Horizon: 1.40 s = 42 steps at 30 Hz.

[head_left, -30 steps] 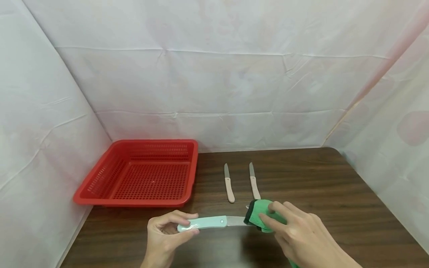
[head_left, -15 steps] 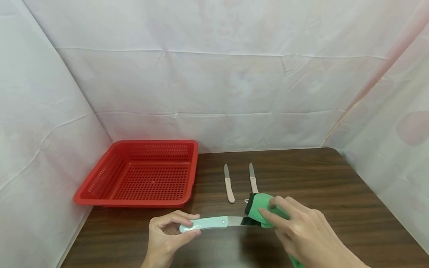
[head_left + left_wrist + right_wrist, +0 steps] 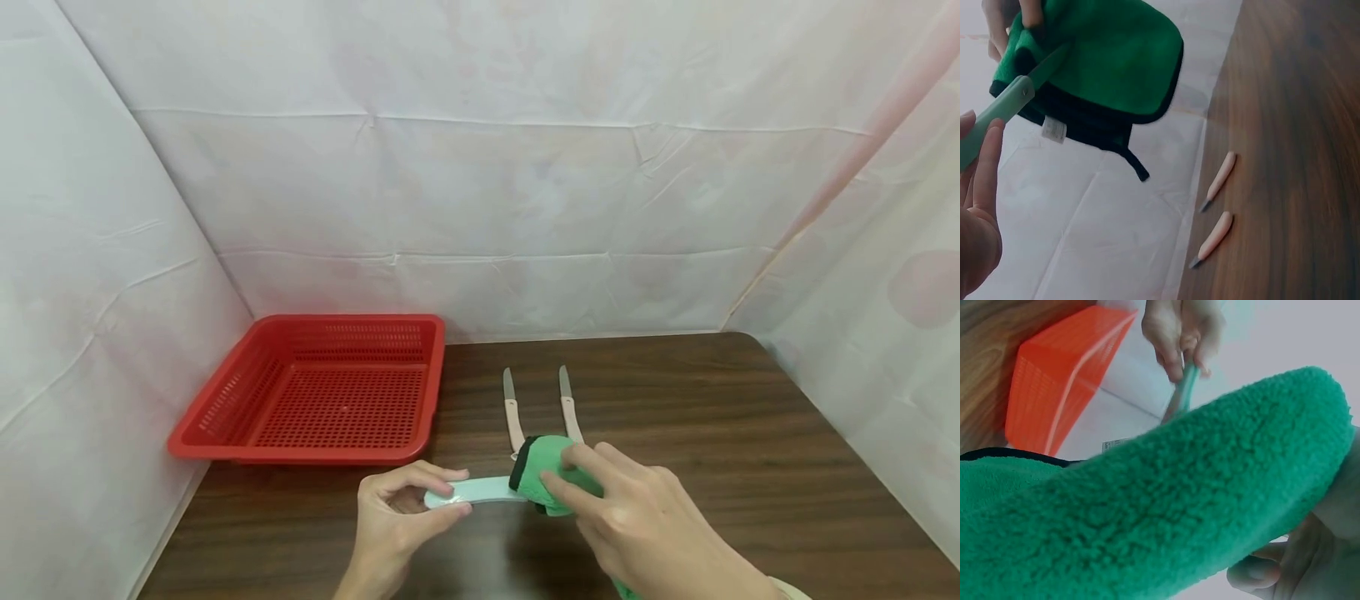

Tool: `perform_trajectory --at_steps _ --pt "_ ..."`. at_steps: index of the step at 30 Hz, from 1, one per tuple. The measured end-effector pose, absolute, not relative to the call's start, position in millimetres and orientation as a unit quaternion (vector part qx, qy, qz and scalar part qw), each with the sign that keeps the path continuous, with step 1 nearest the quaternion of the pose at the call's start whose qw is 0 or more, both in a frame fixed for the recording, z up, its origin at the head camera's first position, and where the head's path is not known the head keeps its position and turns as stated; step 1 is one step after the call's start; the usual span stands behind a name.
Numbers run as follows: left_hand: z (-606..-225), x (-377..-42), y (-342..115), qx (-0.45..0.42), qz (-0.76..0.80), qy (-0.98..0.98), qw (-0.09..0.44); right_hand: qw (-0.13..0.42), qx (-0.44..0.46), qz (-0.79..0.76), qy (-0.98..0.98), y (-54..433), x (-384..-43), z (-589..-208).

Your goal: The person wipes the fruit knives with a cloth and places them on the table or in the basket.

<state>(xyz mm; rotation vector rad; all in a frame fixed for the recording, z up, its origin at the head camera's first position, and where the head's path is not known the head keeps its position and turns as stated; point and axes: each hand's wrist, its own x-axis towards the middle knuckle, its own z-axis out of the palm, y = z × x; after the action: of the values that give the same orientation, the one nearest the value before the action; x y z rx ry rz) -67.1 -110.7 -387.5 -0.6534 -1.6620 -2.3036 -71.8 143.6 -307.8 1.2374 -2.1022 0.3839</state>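
My left hand (image 3: pixel 386 521) pinches the butt end of a mint-green knife handle (image 3: pixel 483 490) between thumb and fingers, held up over the table and lying level to the right. A green fluffy cloth (image 3: pixel 546 473) with black edging is bunched in my right hand (image 3: pixel 637 521), whose fingers grip it around the blade. In the head view the cloth hides the blade and the front of the handle. Part of the blade (image 3: pixel 1050 65) shows against the cloth in the left wrist view. The cloth fills most of the right wrist view, its pile close to the camera.
Two small knives with pale pink handles, a left one (image 3: pixel 513 423) and a right one (image 3: pixel 570 417), lie on the dark wooden table (image 3: pixel 690 400) with blades pointing away. A red plastic basket (image 3: pixel 431 392) stands at the back left. White sheeting (image 3: pixel 495 192) surrounds the table.
The right hand has slid the cloth left along the blade, up over the front of the handle. The left hand, with the knife, has shifted slightly right.
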Motion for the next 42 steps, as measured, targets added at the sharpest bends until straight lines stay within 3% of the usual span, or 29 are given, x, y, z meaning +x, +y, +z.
perform_trajectory --at_steps 9,26,35,42 --pt "-392.0 -67.4 -111.3 -0.195 -0.814 -0.538 0.097 0.329 0.478 0.128 -0.804 148.1 -71.5 -320.4" --pt "-395.2 -74.8 -155.0 -0.235 -0.816 -0.517 0.107 0.328 0.417 0.133 -0.837 183.1 -69.4 -335.9" --pt "-392.3 -93.9 -194.5 -0.132 -0.806 -0.571 0.081 0.33 0.405 0.119 -0.844 193.8 -68.1 -341.1" --pt "-397.2 -113.1 -222.2 -0.138 -0.816 -0.555 0.08 0.315 0.4 0.125 -0.851 203.1 -68.5 -343.0"
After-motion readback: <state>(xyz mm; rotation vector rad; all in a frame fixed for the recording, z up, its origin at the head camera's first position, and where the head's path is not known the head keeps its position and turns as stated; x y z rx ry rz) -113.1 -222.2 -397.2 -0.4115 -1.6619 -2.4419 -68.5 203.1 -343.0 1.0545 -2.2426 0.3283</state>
